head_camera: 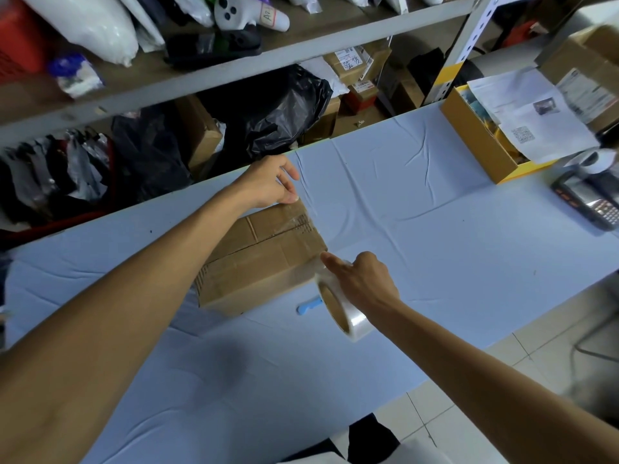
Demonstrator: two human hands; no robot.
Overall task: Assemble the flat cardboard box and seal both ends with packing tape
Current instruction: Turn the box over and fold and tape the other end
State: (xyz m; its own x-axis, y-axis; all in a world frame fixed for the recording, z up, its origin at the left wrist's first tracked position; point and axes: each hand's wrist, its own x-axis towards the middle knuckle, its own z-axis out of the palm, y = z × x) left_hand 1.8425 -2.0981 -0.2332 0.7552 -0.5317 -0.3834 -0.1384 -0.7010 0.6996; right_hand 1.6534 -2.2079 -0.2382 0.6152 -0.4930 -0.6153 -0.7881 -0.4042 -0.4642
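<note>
Where the blue-covered bench (435,229) runs past the shelving, the cardboard box (264,259) sits folded up on the cloth, left of the bench's middle, its far corner close to the far edge and its top flaps closed along a dark seam. A clear strip (312,214) of tape, hard to make out against the cloth, runs down the box's right end. The left hand (268,182) is at the far corner of the box, thumb and curled fingers pinching the strip's end there. The right hand (365,279) is at the near right corner, its fingers wrapped round the tape roll (341,313) while the forefinger reaches out straight to touch the box's corner. The roll hangs tilted just off the box's near side. A small blue tool (307,308) lies on the cloth just beside the box, partly hidden behind the roll; I can't tell what it is. Well apart, at the bench's far right corner, stands an open carton (479,142) with printed papers (522,112) lying over it, and a handheld scanner (589,202) rests by the right edge. Behind the far edge, a shelf rack (234,61) holds bagged parcels and a black bag (278,108).
</note>
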